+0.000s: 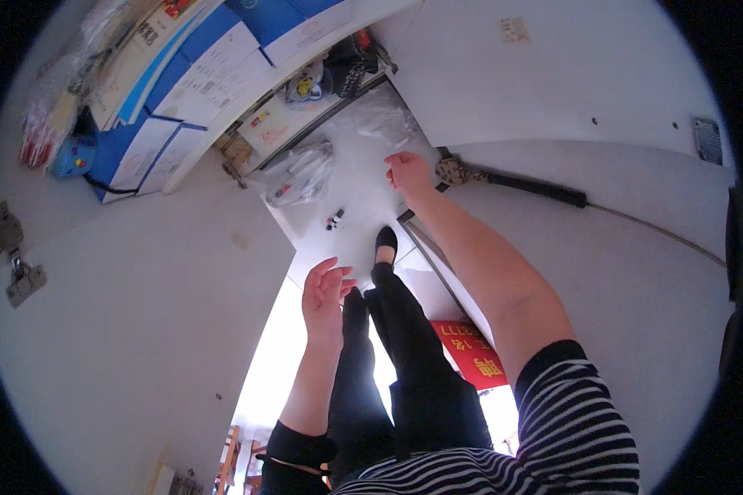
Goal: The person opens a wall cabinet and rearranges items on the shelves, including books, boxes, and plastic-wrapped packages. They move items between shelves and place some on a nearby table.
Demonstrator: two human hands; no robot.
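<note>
My left hand (327, 297) hangs in the air in front of my dark trousers, its fingers loosely bent and apart, holding nothing that shows. Farther forward, my right hand (405, 174) is raised with its fingers curled in; whether anything small is between them cannot be told. Beyond it lies clear plastic wrapping (381, 117) at the cabinet's bottom. More crumpled clear plastic (300, 173) lies to the left of that hand. A small black, white and red object (334, 219) rests on the white surface between my two hands.
Blue and white boxes (210, 80) stand on the cabinet shelf (278, 80) at the upper left. White cabinet doors stand at the left (130, 278) and upper right (532, 74). A black-sleeved rod (535, 189) is at the right. A red sign (470, 356) bearing writing is lower right.
</note>
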